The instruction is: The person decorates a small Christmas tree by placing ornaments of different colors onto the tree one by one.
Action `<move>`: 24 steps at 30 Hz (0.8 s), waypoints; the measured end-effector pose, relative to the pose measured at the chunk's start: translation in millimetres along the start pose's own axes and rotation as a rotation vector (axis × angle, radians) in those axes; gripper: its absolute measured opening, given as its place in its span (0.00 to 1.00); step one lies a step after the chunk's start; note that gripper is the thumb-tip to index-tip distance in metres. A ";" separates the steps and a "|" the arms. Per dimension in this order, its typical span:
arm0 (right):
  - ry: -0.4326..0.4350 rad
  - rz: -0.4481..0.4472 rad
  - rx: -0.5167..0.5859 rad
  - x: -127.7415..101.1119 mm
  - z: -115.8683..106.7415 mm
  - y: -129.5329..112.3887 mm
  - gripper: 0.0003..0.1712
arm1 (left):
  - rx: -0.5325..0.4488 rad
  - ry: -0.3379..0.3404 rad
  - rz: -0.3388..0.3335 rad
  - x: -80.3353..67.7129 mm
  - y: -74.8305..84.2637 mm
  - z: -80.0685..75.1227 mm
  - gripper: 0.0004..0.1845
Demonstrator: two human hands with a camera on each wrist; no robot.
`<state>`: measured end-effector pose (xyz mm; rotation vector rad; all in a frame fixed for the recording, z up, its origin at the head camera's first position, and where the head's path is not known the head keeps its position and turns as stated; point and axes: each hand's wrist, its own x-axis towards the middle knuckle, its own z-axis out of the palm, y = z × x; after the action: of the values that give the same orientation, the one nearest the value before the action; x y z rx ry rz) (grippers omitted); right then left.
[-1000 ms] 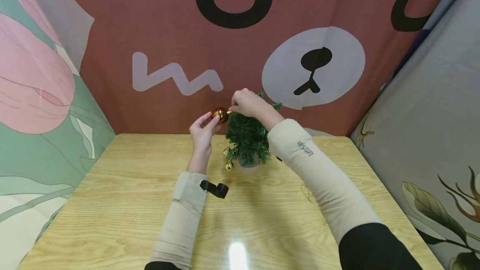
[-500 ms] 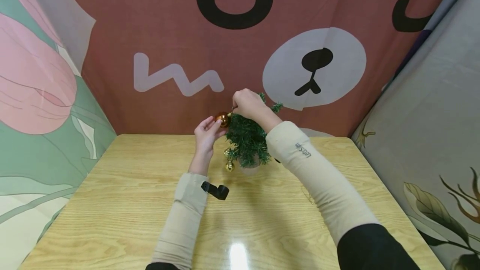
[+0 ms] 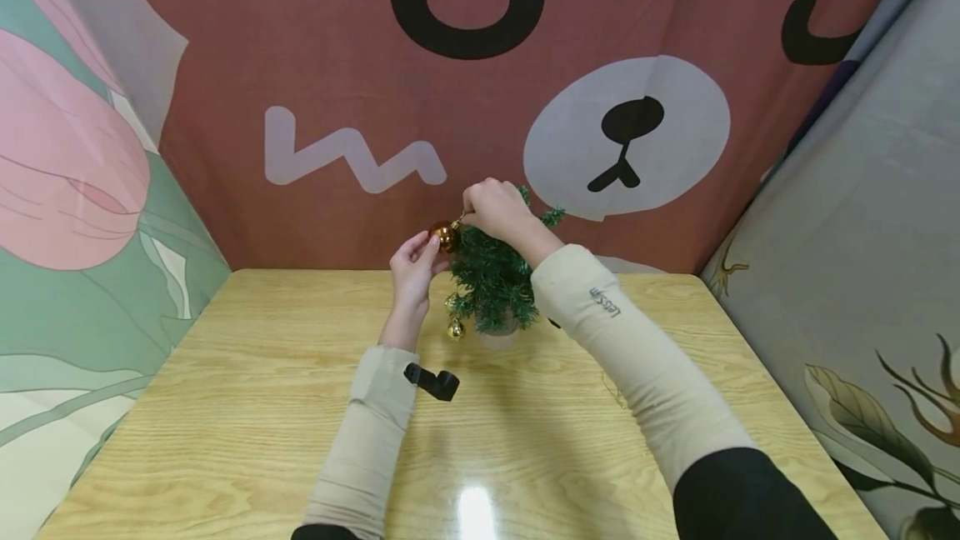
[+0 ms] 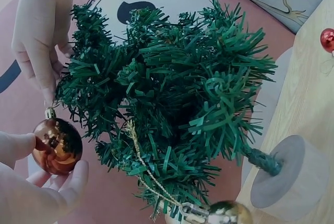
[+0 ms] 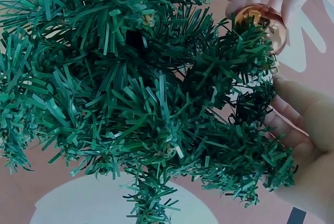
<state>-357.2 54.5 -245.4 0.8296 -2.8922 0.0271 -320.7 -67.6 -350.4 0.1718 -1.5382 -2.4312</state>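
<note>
My left hand (image 3: 410, 277) holds a shiny copper-coloured Christmas bauble (image 3: 447, 237) between thumb and fingers, beside the left side of a small artificial Christmas tree (image 3: 491, 277). The fingertips of my right hand (image 3: 498, 208) pinch at the loop above the bauble's gold cap (image 4: 50, 113), close to a branch tip. Whether the loop is round the branch, I cannot tell. In the right wrist view, branches partly cover the bauble (image 5: 269, 28). Gold baubles (image 3: 456, 329) hang low on the tree's left side, one of them on a gold cord (image 4: 151, 174).
The tree stands in a pale round base (image 4: 292, 177) on a wooden table (image 3: 300, 407). A red bauble (image 4: 327, 40) lies on the table, seen in the left wrist view. A thin gold cord (image 3: 615, 390) lies near my right sleeve. Printed curtains (image 3: 337, 215) hang behind and at the sides.
My left hand and the bauble have shifted slightly right and closer to the tree. The right hand has stayed almost in place by the branch.
</note>
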 end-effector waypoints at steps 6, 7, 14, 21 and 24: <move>-0.017 -0.013 -0.017 -0.9 -0.4 -0.5 0.12 | -0.021 0.019 0.018 -0.7 0.5 -0.2 0.19; -0.016 -0.017 -0.020 -1.0 0.0 -0.4 0.12 | -0.021 0.023 0.022 -0.8 0.4 -0.1 0.19; -0.009 -0.043 -0.021 -2.1 2.0 1.6 0.14 | -0.050 0.045 0.045 -1.7 -1.2 -0.2 0.19; 0.020 -0.077 0.026 -3.5 2.2 5.2 0.14 | -0.066 0.038 0.067 -4.6 -3.3 -4.1 0.20; 0.027 -0.086 0.038 -4.2 1.8 5.8 0.14 | -0.071 0.035 0.074 -6.1 -3.6 -5.8 0.19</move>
<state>-356.9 61.5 -247.6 0.9514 -2.8360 0.0844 -314.1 -69.5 -356.4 0.1404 -1.4155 -2.4083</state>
